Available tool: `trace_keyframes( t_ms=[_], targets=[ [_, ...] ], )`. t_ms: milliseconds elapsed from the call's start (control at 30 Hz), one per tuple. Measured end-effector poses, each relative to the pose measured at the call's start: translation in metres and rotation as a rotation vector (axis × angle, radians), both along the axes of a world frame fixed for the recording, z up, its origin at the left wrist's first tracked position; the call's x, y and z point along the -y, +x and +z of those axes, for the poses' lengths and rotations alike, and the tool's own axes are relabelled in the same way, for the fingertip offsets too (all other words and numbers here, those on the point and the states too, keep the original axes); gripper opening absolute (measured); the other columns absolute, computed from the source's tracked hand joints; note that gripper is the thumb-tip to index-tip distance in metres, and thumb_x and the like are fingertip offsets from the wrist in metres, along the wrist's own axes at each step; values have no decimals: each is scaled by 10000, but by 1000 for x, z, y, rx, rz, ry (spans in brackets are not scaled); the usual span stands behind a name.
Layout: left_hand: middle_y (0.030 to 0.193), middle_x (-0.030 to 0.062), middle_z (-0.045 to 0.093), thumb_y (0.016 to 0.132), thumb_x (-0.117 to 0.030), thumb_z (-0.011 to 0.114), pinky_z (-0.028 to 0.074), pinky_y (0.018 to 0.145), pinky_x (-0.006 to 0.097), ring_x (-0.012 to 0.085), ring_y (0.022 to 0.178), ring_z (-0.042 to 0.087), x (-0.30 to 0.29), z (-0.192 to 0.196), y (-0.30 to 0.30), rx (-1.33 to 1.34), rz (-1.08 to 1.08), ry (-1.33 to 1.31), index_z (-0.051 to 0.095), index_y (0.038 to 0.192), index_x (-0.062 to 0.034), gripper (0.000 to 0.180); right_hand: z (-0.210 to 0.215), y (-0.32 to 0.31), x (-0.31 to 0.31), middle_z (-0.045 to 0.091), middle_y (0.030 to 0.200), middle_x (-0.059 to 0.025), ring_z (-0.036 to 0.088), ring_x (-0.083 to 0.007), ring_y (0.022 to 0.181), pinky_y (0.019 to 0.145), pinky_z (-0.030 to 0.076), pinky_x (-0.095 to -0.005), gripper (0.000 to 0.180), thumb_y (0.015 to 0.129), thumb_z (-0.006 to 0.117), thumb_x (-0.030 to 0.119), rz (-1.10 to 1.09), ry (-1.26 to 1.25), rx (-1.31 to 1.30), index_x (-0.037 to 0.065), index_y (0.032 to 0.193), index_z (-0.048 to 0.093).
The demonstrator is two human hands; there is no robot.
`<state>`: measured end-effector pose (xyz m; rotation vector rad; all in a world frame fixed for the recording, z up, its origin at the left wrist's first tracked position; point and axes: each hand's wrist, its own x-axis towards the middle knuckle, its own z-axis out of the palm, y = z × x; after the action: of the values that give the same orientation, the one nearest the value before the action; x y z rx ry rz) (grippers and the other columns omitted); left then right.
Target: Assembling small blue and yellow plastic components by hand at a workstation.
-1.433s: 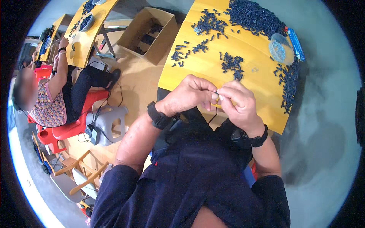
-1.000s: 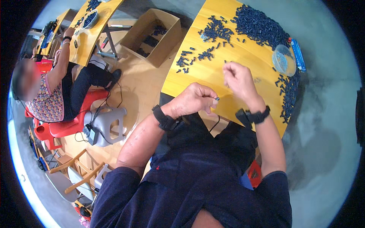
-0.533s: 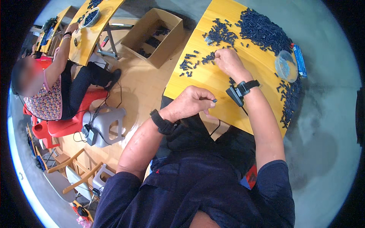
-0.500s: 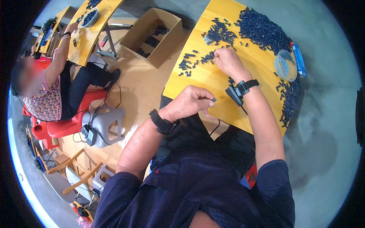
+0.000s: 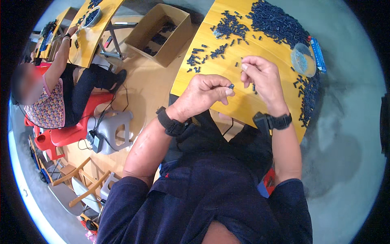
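Note:
My left hand (image 5: 203, 94) is over the table's near edge, thumb and forefinger pinching a small dark cylindrical plastic part (image 5: 231, 86) whose end sticks out at the fingertips. Just to its right, my right hand (image 5: 263, 78) is raised above the yellow table (image 5: 225, 106) with thumb and fingers drawn together. Whatever it may hold is too small to make out. Beyond the hands lie a loose cluster of similar dark parts (image 5: 231, 26) and a smaller scatter (image 5: 195, 60). A large heap of them (image 5: 276, 22) covers the table's far right.
A clear round tub (image 5: 312, 61) with small light bits and a blue box (image 5: 318, 55) stand at the right edge. More dark parts (image 5: 309, 97) lie below them. On the floor is a cardboard box (image 5: 172, 53). Another person (image 5: 46, 101) works at a table (image 5: 91, 42) on the left.
My right hand has drawn back from the small scatter of parts toward me and to the right. My left hand has moved slightly up, still pinching its part.

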<state>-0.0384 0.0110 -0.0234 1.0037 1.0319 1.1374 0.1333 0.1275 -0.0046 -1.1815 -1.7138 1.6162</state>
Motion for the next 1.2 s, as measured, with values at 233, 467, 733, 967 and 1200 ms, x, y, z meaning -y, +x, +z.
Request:
trace_keyframes(
  t_ms=[233, 467, 733, 967, 1200],
  targets=[
    [801, 49, 655, 875, -73, 644, 500, 615, 225, 92, 684, 628, 1, 11, 11, 3, 27, 57, 653, 934, 44, 132, 33, 28, 38, 623, 708, -54, 583, -87, 575, 520, 478, -206, 113, 875, 618, 52, 6, -112, -321, -25, 956, 631],
    [797, 44, 655, 874, -75, 645, 500, 607, 224, 89, 691, 630, 4, 18, 14, -28, 14, 59, 657, 936, 38, 130, 37, 24, 53, 643, 730, -65, 617, -94, 611, 548, 519, -216, 91, 883, 604, 17, 37, -72, -328, -28, 958, 630],
    [794, 50, 654, 870, -79, 647, 498, 604, 227, 93, 690, 629, 6, 18, 13, -71, -8, 91, 658, 962, 42, 153, 35, 21, 57, 649, 744, -71, 629, -97, 631, 567, 535, -217, 96, 879, 602, -5, 68, -12, -282, -37, 965, 629],
    [850, 61, 668, 881, -53, 630, 518, 678, 232, 107, 750, 638, 4, 20, 11, -108, -51, 56, 656, 942, 47, 120, 32, 21, 57, 648, 765, -69, 629, -95, 649, 577, 537, -218, 95, 877, 599, -9, 81, -1, -256, -35, 963, 630],
    [822, 67, 670, 886, -70, 620, 510, 636, 234, 102, 713, 635, 2, 14, 10, -93, -63, 50, 657, 950, 41, 133, 38, 22, 54, 608, 774, -43, 627, -100, 672, 590, 528, -213, 71, 862, 587, -28, 134, 117, -142, -42, 921, 625]
  ],
)
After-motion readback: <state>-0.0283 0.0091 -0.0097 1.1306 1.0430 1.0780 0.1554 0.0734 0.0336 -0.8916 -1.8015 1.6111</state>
